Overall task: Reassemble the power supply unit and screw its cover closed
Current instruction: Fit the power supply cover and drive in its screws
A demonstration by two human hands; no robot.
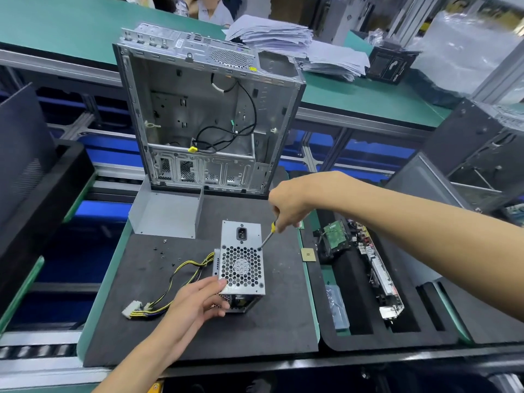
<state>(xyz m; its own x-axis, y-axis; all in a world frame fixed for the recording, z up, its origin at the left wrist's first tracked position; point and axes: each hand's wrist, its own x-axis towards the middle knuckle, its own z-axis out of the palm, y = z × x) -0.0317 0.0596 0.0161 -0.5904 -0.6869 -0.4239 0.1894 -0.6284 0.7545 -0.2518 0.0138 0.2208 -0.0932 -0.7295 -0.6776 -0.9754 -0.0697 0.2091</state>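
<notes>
- Green workbenches and aluminium rails fill the scene; a black foam mat covers the near bench in the lower middle of the frame.
- On the mat, just below centre, stands the power supply unit, a grey metal box with its honeycomb fan grille and black mains socket facing up.
- A bundle of yellow and black cables runs from the unit's left side to a white connector at lower left.
- The left hand grips the unit's lower left corner, thumb on the grille, fingers curled round the side.
- The right hand is clamped round the yellow-handled screwdriver, whose tip sits at the grille's upper right corner.
- Small dark screws lie loose on the mat left of the unit.
- A bent grey metal cover lies on the mat above and left of the unit.
- An open computer case stands upright behind, holding loose black wires and a yellow plug.
- At right, a black foam tray holds a circuit board, a green-topped drive and a clear plastic bag in separate recesses.
- A small square chip rests between mat and tray.
- Stacked papers lie on the far bench at the top.
</notes>
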